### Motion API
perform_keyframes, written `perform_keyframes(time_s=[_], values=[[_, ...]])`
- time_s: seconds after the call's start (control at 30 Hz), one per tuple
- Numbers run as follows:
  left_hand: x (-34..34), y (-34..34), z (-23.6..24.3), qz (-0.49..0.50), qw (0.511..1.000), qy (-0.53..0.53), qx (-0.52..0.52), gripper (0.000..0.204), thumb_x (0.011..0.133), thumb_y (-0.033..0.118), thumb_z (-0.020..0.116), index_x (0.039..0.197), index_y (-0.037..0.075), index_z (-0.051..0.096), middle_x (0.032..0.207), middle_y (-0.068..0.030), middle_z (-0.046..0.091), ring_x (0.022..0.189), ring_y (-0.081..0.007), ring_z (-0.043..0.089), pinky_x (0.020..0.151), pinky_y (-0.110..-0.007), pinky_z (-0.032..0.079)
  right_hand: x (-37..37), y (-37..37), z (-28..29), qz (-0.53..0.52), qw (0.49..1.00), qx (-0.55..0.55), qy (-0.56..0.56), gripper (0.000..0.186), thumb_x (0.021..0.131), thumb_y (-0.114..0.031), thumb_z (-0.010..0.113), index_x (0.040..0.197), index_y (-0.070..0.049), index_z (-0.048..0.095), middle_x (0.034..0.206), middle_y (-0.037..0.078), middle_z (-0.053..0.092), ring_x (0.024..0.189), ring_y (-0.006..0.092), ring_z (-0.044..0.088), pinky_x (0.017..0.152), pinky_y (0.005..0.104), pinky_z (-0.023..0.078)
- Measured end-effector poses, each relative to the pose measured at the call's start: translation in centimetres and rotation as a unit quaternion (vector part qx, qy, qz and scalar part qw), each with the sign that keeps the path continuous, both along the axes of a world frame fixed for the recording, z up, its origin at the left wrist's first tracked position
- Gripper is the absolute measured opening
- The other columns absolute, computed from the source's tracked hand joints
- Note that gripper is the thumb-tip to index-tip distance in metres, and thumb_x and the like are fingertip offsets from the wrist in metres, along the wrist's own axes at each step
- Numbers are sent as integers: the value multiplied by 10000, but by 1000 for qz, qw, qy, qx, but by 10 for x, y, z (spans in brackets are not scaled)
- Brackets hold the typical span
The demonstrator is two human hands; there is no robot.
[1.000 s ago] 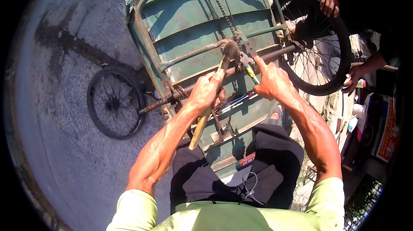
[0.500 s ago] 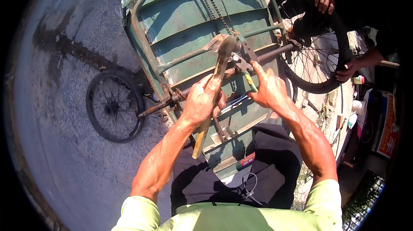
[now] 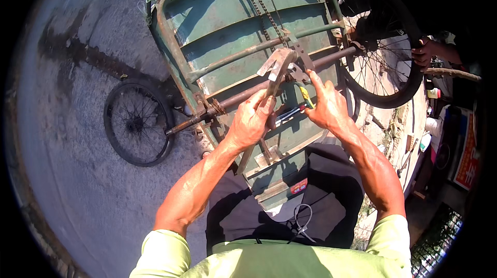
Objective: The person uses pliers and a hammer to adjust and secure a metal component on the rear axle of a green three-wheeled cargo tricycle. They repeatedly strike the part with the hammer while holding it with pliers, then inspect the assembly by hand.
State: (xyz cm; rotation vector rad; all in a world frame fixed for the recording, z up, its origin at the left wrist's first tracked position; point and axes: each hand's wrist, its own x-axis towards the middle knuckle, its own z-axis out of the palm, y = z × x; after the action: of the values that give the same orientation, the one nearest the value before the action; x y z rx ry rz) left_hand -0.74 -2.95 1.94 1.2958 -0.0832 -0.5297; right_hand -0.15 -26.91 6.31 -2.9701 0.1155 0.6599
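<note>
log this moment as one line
left hand: grips hammer; right hand: holds yellow-handled pliers; nearby: rusty axle, green cart; another person's hand: on right-side wheel

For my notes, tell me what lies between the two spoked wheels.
In the head view, a green cart with a rusty axle; over it, the person's left hand grips a hammer and their right hand a yellow-handled tool.

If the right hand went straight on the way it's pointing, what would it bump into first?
The right hand would probably meet the flat, rust-brown metal bar first, though depth is unclear.
</note>
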Motion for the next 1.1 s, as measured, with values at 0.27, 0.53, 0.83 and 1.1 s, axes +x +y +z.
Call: perform_keyframes(time_s=[0.27, 0.53, 0.83, 1.1], values=[[6, 8, 25, -72, 995, 52, 52, 627, 1041, 571, 544, 1334, 22, 612, 727, -71, 645, 637, -128, 624, 600, -315, 488, -36, -32, -43, 15, 993, 46, -106, 1142, 667, -170, 913, 1626, -285, 304, 1024, 190, 538, 938, 430, 639, 794, 521, 557], [-30, -3, 16, -171, 975, -71, 123, 521, 1031, 384, 640, 1366, -10, 580, 1037, -182, 687, 822, -279, 694, 745, -384, 542, -67, -56, -81, 20, 981, 87, -173, 1103, 675, -188, 911, 1612, -258, 333, 991, 171, 524, 862, 414, 629, 748, 517, 552], [-15, -27, -12, -102, 987, -13, 123, 665, 1030, 578, 569, 1341, -8, 610, 734, -47, 626, 668, -139, 613, 629, -319, 496, -33, -28, -33, -7, 998, 32, -59, 1096, 700, -181, 896, 1619, -276, 306, 1031, 216, 579, 929, 448, 670, 791, 536, 563], [9, -5, 36, -41, 998, 30, -26, 658, 1044, 587, 552, 1347, 5, 605, 690, 5, 579, 600, -78, 561, 571, -269, 454, -10, -22, -18, -21, 1000, 9, -14, 1040, 728, -200, 862, 1611, -269, 315, 1086, 264, 609, 967, 474, 690, 847, 542, 573]])
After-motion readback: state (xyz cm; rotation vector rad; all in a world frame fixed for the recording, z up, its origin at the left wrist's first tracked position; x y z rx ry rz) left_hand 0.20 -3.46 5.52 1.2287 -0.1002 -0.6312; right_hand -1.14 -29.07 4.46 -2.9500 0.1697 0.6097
